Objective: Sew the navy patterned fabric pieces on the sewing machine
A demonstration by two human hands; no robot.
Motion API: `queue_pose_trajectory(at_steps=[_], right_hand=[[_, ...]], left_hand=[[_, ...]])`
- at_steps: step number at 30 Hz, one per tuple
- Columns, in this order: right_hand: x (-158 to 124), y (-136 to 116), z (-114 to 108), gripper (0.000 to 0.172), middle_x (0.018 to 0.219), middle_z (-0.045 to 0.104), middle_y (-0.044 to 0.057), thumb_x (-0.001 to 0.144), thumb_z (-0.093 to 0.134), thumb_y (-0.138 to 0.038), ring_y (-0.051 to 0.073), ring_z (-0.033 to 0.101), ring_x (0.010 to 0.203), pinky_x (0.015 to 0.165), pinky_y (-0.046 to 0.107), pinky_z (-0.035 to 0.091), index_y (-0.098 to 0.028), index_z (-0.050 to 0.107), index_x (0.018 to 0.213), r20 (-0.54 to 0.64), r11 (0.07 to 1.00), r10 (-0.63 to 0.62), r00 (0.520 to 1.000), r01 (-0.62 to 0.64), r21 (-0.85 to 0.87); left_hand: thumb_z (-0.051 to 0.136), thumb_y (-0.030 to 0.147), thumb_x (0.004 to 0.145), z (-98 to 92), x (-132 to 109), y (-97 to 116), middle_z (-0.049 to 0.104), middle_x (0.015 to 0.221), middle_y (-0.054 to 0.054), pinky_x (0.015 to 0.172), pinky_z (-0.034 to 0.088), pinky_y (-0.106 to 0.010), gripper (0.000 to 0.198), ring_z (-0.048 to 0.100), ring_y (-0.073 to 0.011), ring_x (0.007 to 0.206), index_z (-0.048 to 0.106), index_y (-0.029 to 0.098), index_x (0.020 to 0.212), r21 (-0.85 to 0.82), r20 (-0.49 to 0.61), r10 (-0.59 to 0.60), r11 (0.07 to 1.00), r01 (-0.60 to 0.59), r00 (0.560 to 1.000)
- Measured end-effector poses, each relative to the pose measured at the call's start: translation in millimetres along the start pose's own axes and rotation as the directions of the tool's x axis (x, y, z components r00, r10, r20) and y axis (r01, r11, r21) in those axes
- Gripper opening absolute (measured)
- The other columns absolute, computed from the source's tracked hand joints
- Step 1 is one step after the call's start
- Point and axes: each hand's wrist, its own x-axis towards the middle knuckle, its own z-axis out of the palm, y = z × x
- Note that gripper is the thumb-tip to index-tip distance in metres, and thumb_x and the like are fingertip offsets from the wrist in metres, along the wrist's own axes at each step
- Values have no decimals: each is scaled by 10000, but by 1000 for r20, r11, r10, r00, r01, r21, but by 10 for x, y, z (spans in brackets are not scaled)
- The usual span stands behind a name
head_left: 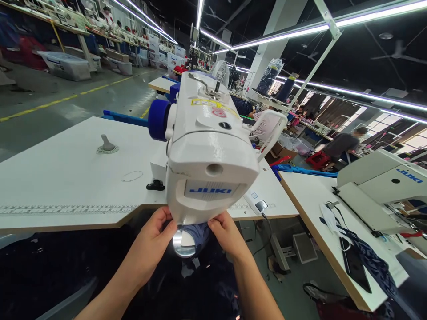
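A white JUKI sewing machine (pixel 207 146) stands on a white table (pixel 66 178), its head end facing me. Under the head lies a piece of dark blue fabric (pixel 198 232) beside a round metal plate (pixel 182 244). My left hand (pixel 155 238) reaches up to the left of the fabric, fingers curled together at the machine's lower edge. My right hand (pixel 225 233) sits at the right of the fabric, fingers pinched on its edge. The fingertips of both hands are partly hidden beneath the machine head. Dark cloth (pixel 66 275) covers my lap below.
A second JUKI machine (pixel 380 186) stands on the table at the right, with patterned fabric (pixel 373 262) and a black phone (pixel 353 266). A person (pixel 343 146) sits at a bench further back. A thread stand (pixel 106 144) rises from my table. Plastic bins (pixel 63 64) line the aisle.
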Motion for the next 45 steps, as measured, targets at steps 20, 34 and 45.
queue_pose_trajectory(at_steps=[20, 34, 45], right_hand=[[-18, 16, 4, 48, 756, 519, -8, 830, 485, -236, 172, 521, 790, 741, 293, 431, -230, 486, 878, 5, 1000, -2, 1000, 2, 3], [-52, -20, 45, 161, 871, 626, 29, 821, 523, -277, 191, 564, 871, 836, 318, 434, -223, 564, 967, -41, 1000, 2, 999, -2, 10], [-134, 157, -18, 329, 761, 632, 33, 757, 624, -485, 214, 577, 823, 770, 305, 453, -165, 620, 830, -195, 982, 129, 972, -153, -110]], left_hand=[[560, 426, 864, 5, -35, 46, 589, 1207, -65, 971, 411, -333, 372, 556, -195, 1057, 524, 209, 1164, -8, 32, 39, 999, -38, 999], [529, 370, 854, 33, -59, 44, 585, 940, -56, 872, 416, -331, 222, 550, -203, 919, 541, 183, 972, 59, -23, 137, 989, -136, 990], [550, 387, 864, -48, -92, 3, 548, 848, -4, 748, 389, -270, 220, 485, -140, 812, 533, 168, 880, 37, -11, 120, 992, -119, 993]])
